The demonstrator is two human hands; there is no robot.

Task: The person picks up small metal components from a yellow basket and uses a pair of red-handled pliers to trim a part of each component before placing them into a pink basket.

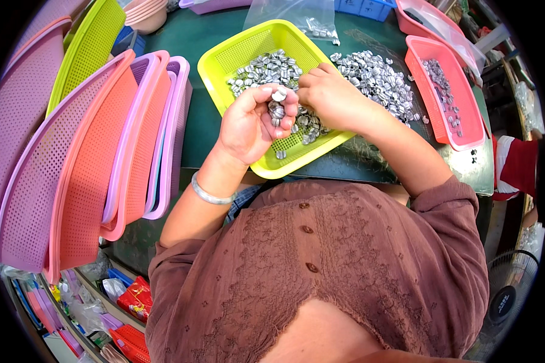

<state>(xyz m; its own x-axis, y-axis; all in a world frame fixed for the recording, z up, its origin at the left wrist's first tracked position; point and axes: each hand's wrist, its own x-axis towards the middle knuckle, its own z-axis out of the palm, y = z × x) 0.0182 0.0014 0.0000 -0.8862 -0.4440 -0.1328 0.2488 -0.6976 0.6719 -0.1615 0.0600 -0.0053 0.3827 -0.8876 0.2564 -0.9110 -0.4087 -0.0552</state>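
My left hand (248, 124), palm turned up, is curled round several small silvery metal pieces (277, 110), one pinched near the thumb tip. My right hand (330, 97) is bent over the yellow-green basket (303, 163) with its fingers curled together and pointing down. Whatever lies between its fingertips is hidden. Inside the basket are many of the same rounded pieces (269, 68), some below and between my hands. To the right, a large heap of these shiny pieces (378, 85) lies loose on the green table (191, 139), close by my right wrist.
A pink basket (466, 143) with some metal pieces stands at the right. Behind it is another pink tray (406, 23). Stacked purple and orange baskets (82, 181) lean at the left. A clear plastic bag (284, 12) lies at the back; a fan (505, 296) stands lower right.
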